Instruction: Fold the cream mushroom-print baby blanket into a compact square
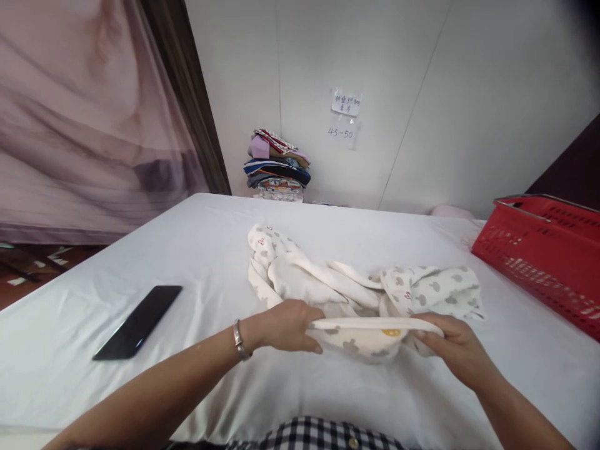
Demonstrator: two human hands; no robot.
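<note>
A white child's garment with grey and red prints lies rumpled across the white-covered table. One sleeve-like part reaches back to the left, and another printed part spreads to the right. My left hand, with a metal bracelet at the wrist, is closed on one end of the garment's near edge. At the other end, my right hand pinches the same edge between thumb and fingers. Between both hands the edge band is drawn straight, and printed cloth with a yellow patch hangs just below it.
A black phone-like slab lies on the white sheet at left. A stack of folded clothes stands at the back near the wall. The red plastic basket is at right. Handwritten labels are on the wall, and a pinkish curtain hangs at left.
</note>
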